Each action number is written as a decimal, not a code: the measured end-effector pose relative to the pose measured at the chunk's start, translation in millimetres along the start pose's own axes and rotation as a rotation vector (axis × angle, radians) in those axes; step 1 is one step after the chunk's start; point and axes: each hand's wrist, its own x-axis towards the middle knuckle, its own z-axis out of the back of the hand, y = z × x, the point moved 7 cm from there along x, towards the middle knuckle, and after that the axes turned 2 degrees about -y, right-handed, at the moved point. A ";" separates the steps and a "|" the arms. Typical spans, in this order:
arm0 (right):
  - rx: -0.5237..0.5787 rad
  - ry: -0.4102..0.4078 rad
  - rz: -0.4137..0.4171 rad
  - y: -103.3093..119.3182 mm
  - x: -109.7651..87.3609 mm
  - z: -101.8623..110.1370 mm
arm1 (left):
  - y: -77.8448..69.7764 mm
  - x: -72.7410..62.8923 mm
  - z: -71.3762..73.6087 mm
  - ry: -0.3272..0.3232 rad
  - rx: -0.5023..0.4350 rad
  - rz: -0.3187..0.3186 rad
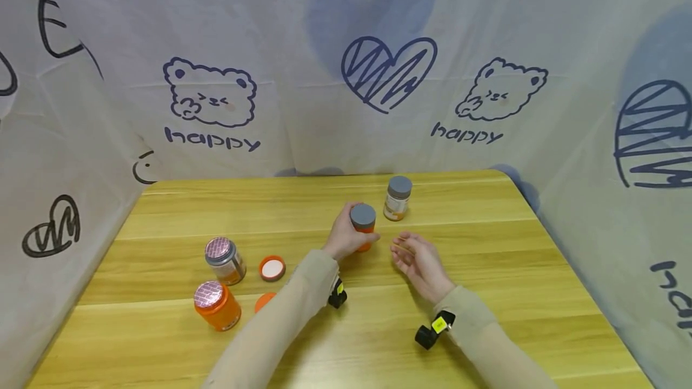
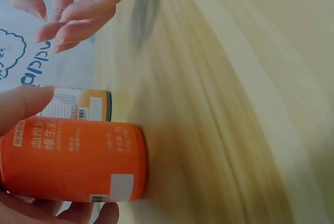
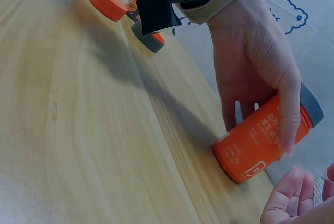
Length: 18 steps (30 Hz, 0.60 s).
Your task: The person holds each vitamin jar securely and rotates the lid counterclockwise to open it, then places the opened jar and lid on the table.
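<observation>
My left hand grips an orange bottle with a grey lid, thumb on one side and fingers on the other. The bottle stands upright on the table or just above it; I cannot tell which. To its right, my right hand is held in the air with loosely bent fingers and nothing in them. Just behind the orange bottle is a white and orange bottle with a grey lid, partly hidden by it in the left wrist view.
At the left of the wooden table stand a grey-topped jar and an orange jar, both with pink patterned seals. Beside them lie an upturned lid and an orange lid, partly behind my left arm. A printed cloth hangs behind.
</observation>
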 end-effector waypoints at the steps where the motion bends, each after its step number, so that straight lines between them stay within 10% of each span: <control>1: -0.002 0.003 -0.001 -0.1 -0.3 -0.4 | 1.3 -0.9 0.0 0.005 0.004 0.007; 18: -0.006 -0.002 0.030 4.3 -2.7 -6.3 | 14.9 -9.1 -4.4 0.037 0.040 -0.010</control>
